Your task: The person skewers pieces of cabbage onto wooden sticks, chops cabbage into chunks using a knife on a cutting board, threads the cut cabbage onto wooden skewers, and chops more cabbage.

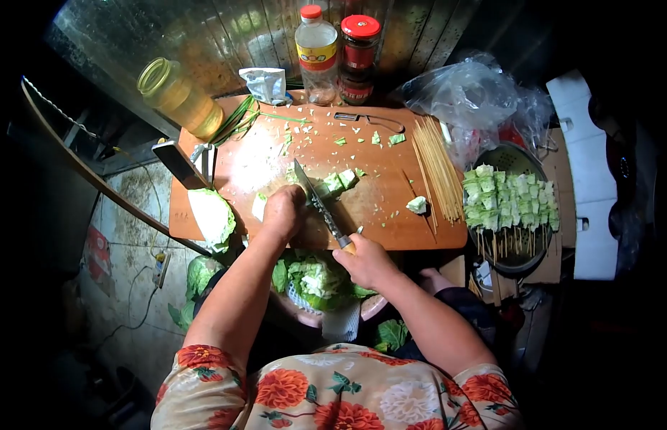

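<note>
A knife (319,204) with a wooden handle is in my right hand (365,264), fingers wrapped round the handle at the board's front edge. Its blade slants up and left over the wooden board (261,154). My left hand (284,210) is curled down on the board just left of the blade; anything under its fingers is hidden. Cut cabbage pieces (340,182) lie right of the blade, and a single piece (417,206) sits farther right. Behind the board's front edge, below my hands, cabbage (319,279) rests in a basin (374,307).
Bare skewers (438,168) lie on the board's right side, near a colander (523,264) holding cabbage skewers (509,197). A phone (177,166), cabbage wedge (213,217) and yellow-liquid jar (181,100) stand or lie left. A bottle (317,61), red-lidded jar (359,54) and peeler (369,120) are at the back.
</note>
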`<state>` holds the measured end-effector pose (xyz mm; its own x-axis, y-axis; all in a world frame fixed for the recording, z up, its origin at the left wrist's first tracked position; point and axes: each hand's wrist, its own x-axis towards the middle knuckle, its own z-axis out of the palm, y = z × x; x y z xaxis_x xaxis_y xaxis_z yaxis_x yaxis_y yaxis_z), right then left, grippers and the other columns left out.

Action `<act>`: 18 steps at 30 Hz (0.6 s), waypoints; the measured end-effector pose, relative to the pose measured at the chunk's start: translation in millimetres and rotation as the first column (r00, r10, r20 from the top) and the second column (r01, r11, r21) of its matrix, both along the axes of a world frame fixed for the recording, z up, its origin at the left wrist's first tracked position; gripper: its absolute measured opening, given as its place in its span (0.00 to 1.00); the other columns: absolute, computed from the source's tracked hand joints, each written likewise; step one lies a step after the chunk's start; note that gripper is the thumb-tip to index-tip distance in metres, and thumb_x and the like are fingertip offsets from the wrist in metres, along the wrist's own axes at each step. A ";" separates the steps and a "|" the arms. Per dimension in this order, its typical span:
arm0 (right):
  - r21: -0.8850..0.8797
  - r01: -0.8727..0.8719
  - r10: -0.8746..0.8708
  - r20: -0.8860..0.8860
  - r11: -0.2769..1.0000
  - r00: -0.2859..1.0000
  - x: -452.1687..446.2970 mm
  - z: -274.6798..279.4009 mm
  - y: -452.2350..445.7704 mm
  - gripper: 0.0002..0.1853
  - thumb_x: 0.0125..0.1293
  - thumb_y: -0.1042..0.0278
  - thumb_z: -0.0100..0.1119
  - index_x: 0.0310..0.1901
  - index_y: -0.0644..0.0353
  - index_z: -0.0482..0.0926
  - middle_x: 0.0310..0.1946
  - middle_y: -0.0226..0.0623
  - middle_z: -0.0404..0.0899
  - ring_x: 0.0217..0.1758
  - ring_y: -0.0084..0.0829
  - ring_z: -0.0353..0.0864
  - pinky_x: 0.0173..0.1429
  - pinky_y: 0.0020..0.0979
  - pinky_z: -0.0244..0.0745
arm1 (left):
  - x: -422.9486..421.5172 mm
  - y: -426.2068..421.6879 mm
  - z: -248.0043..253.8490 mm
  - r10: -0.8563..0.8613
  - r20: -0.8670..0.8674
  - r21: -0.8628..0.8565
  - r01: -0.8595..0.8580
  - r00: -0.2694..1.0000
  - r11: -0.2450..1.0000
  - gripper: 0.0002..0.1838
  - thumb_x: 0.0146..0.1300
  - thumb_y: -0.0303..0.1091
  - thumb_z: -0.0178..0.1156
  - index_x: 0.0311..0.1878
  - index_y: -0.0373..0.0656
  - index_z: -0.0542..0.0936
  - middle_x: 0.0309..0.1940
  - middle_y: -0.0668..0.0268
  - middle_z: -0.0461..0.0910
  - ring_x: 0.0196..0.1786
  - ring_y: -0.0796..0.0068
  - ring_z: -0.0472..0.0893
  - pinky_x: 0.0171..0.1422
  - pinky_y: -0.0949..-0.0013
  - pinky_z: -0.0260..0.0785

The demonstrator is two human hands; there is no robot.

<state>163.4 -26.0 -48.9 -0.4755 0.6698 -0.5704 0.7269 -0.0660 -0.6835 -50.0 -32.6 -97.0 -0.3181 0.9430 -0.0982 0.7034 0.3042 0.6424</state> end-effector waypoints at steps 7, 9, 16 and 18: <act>-0.091 0.016 -0.015 0.011 0.996 1.000 -6.1 -21.2 6.4 0.21 0.60 0.49 0.56 0.41 0.62 0.76 0.38 0.52 0.80 0.43 0.51 0.79 0.49 0.44 0.73 | 3.5 2.9 -0.7 0.046 0.027 -0.047 -0.045 0.999 0.998 0.07 0.48 0.30 0.64 0.30 0.42 0.77 0.35 0.54 0.79 0.39 0.51 0.79 0.45 0.58 0.72; 0.140 -0.024 0.026 -0.012 0.990 1.000 -11.3 -36.9 0.9 0.17 0.62 0.54 0.57 0.39 0.61 0.73 0.28 0.42 0.75 0.29 0.38 0.75 0.35 0.37 0.69 | 4.1 2.9 2.7 0.056 0.023 -0.061 -0.054 0.998 0.997 0.07 0.48 0.30 0.64 0.30 0.42 0.77 0.36 0.53 0.79 0.39 0.51 0.79 0.46 0.58 0.71; -0.017 0.184 -0.181 -0.278 0.983 0.943 -16.6 -51.0 -1.6 0.13 0.64 0.60 0.58 0.38 0.61 0.70 0.18 0.30 0.69 0.15 0.23 0.69 0.20 0.29 0.66 | -5.1 9.6 -7.9 0.086 -0.081 0.006 -0.086 0.993 0.996 0.09 0.50 0.27 0.62 0.36 0.41 0.77 0.39 0.51 0.77 0.42 0.49 0.78 0.48 0.56 0.71; -0.034 0.177 -0.180 -0.228 0.984 0.957 -14.3 -34.3 0.9 0.15 0.62 0.56 0.59 0.38 0.62 0.72 0.25 0.42 0.74 0.26 0.37 0.74 0.32 0.36 0.69 | -9.2 11.4 -8.7 0.110 -0.058 0.055 -0.107 0.992 0.993 0.10 0.50 0.25 0.61 0.38 0.41 0.77 0.39 0.51 0.77 0.43 0.49 0.78 0.48 0.56 0.70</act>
<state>149.0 -25.1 -83.2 -0.4681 0.7485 -0.4697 0.5265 -0.1906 -0.8285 -59.1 -21.2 -105.7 -0.4225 0.9059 -0.0280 0.7062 0.3484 0.6164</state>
